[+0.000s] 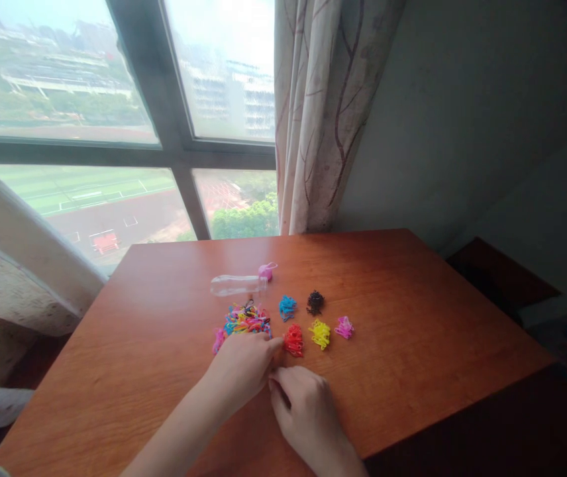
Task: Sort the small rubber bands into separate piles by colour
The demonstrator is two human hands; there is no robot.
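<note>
My left hand (244, 361) is at the front edge of a pile of mixed-colour small elastic bands (247, 319), covering part of it. Its fingers are bent and closed, their tips close to the heap of red bands (293, 340). My right hand (306, 401) rests just in front, thumb and fingers pinched together near the left fingertips. Whatever either hand holds is hidden or too small to make out. Beyond the red heap are separate heaps of blue bands (287, 307), black bands (315, 302), yellow bands (320, 334) and pink bands (344, 327).
A clear plastic bottle (236, 285) lies on its side behind the mixed pile, with a pink cap (265, 271) by its mouth. The wooden table (412, 318) reaches back to a window (179, 156) and curtain (308, 119).
</note>
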